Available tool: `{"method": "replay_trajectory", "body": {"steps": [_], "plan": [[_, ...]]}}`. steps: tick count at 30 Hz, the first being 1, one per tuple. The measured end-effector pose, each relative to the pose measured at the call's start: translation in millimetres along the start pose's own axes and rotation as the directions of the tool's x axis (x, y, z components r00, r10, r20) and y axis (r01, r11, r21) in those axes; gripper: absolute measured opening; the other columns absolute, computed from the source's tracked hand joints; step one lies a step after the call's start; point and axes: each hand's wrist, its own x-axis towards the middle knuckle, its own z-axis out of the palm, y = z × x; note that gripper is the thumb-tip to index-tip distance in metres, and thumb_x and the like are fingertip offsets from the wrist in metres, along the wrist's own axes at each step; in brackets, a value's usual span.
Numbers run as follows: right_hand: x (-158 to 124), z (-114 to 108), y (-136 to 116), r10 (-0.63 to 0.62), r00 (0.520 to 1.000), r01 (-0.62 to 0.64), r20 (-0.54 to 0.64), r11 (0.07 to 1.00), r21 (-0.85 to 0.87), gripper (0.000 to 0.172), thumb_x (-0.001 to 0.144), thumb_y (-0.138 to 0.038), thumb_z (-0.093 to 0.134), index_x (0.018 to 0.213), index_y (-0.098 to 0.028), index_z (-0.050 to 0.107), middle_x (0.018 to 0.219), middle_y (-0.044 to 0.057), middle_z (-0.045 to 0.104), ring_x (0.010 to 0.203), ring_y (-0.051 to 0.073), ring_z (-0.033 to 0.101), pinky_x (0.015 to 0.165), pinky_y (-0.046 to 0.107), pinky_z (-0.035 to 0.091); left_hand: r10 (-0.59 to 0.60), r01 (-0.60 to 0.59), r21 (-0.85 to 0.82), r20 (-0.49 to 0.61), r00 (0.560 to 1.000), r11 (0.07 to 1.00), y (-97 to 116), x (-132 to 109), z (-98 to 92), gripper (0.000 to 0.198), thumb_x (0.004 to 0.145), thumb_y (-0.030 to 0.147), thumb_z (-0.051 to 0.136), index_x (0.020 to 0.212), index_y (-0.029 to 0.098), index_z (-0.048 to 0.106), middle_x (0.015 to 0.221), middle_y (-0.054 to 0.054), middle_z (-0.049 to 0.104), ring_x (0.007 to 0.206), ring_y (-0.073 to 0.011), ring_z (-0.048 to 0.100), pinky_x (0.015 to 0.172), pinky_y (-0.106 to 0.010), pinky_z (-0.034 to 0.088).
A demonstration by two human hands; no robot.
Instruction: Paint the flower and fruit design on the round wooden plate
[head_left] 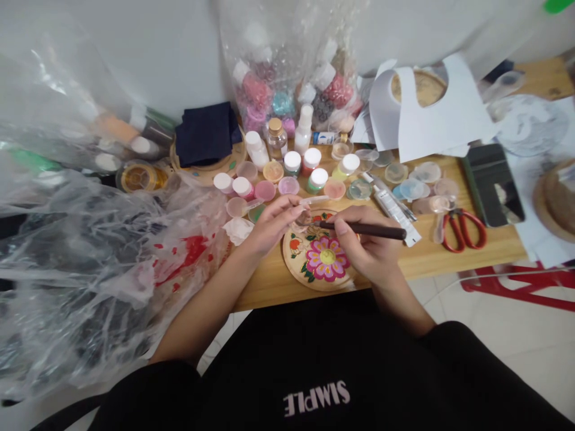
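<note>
A dark-handled tool (377, 230) with a thin metal end is gripped in my right hand (371, 245), its tip pointing left toward my other hand. My left hand (279, 220) is closed in a pinch on a small translucent white stick (317, 199); a small clear piece by its fingertips is too blurred to name. Both hands are above a round wooden board (294, 272) on the table's front part. A large pink flower (327, 257) with a yellow centre, orange fruits and green leaves decorate the board. My hands hide part of its upper edge.
Behind the board stand several small paint cups (265, 191), white-capped jars (318, 179) and bottles (277, 140). Red-handled pliers (465, 230), a white tube (390, 203) and a phone (493, 184) lie right. Crumpled plastic sheeting (103, 257) covers the left; a white tissue (238, 230) lies nearby.
</note>
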Motion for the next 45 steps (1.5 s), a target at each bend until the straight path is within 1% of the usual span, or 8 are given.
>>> {"method": "replay_trajectory", "body": {"steps": [5,9,16,21,25,34,41,45], "plan": [[1.1,-0.7,-0.6,0.002,1.000,-0.002,-0.025,1.000,0.009,0.009,0.093,-0.019,0.065,0.087,-0.024,0.071,0.072,-0.003,0.073,0.059,0.010,0.066,0.056,0.023,0.053,0.009,-0.009,-0.011,0.013,1.000,1.000,-0.1,0.2,0.8,0.041,0.070,0.054,0.089,0.085,0.020,0.072,0.082,0.001,0.071,0.078,-0.0104,0.067,0.076,-0.024,0.052],[2.6,-2.2,-1.5,-0.019,0.999,0.018,0.034,1.000,0.017,0.009,0.091,-0.017,0.066,0.086,-0.023,0.070,0.073,-0.003,0.074,0.060,0.010,0.067,0.057,0.023,0.054,-0.004,0.004,-0.010,-0.009,1.000,1.000,1.3,-0.1,1.9,0.042,0.068,0.054,0.090,0.083,0.019,0.071,0.080,0.002,0.071,0.075,-0.0102,0.066,0.075,-0.024,0.052],[5.6,-2.8,-4.4,-0.047,0.997,0.044,0.060,0.998,0.050,0.008,0.092,-0.018,0.066,0.089,-0.023,0.071,0.078,-0.001,0.077,0.065,0.012,0.070,0.060,0.024,0.057,-0.018,0.018,-0.018,-0.021,1.000,1.000,2.2,-0.4,2.5,0.044,0.065,0.054,0.092,0.082,0.020,0.072,0.079,0.002,0.071,0.076,-0.0098,0.067,0.073,-0.022,0.052],[5.2,-2.3,-4.7,-0.019,0.999,0.017,0.040,0.998,0.059,0.009,0.093,-0.020,0.065,0.090,-0.024,0.072,0.079,-0.001,0.077,0.066,0.013,0.071,0.062,0.025,0.059,-0.002,0.002,0.015,0.000,1.000,1.000,-0.2,-0.4,0.0,0.043,0.070,0.055,0.088,0.085,0.019,0.071,0.082,0.000,0.071,0.078,-0.0113,0.067,0.074,-0.024,0.052],[4.9,-3.1,-3.2,-0.065,0.994,0.062,0.085,0.997,0.039,0.009,0.093,-0.020,0.065,0.090,-0.025,0.073,0.081,0.000,0.079,0.066,0.014,0.072,0.062,0.026,0.060,0.007,-0.007,0.028,0.019,1.000,1.000,-1.3,-0.4,-1.8,0.041,0.074,0.054,0.086,0.087,0.019,0.070,0.082,0.001,0.070,0.079,-0.0115,0.066,0.077,-0.026,0.052],[2.6,-4.4,1.2,-0.037,0.998,0.035,0.044,0.998,0.044,0.009,0.092,-0.017,0.065,0.089,-0.024,0.071,0.079,-0.002,0.077,0.065,0.011,0.069,0.059,0.024,0.056,0.008,-0.008,0.020,0.001,1.000,1.000,1.0,0.0,0.8,0.042,0.070,0.055,0.088,0.083,0.020,0.071,0.082,0.001,0.070,0.079,-0.0114,0.066,0.078,-0.025,0.052],[2.0,-4.8,-1.6,-0.016,1.000,0.015,0.020,0.998,0.065,0.010,0.091,-0.015,0.068,0.091,-0.024,0.071,0.078,-0.004,0.075,0.064,0.009,0.068,0.060,0.022,0.054,0.006,-0.006,0.029,0.016,1.000,1.000,-1.3,-0.4,-2.1,0.040,0.074,0.054,0.086,0.088,0.019,0.070,0.086,-0.001,0.071,0.082,-0.0132,0.067,0.080,-0.027,0.052],[1.6,-4.1,-1.1,-0.040,0.998,0.036,0.057,0.996,0.077,0.010,0.092,-0.016,0.067,0.091,-0.025,0.070,0.080,-0.003,0.076,0.064,0.009,0.067,0.058,0.023,0.052,0.005,-0.005,0.019,0.017,1.000,1.000,-2.0,-0.2,-2.4,0.040,0.073,0.054,0.087,0.088,0.019,0.071,0.085,0.000,0.071,0.080,-0.0113,0.067,0.077,-0.025,0.052]]}}
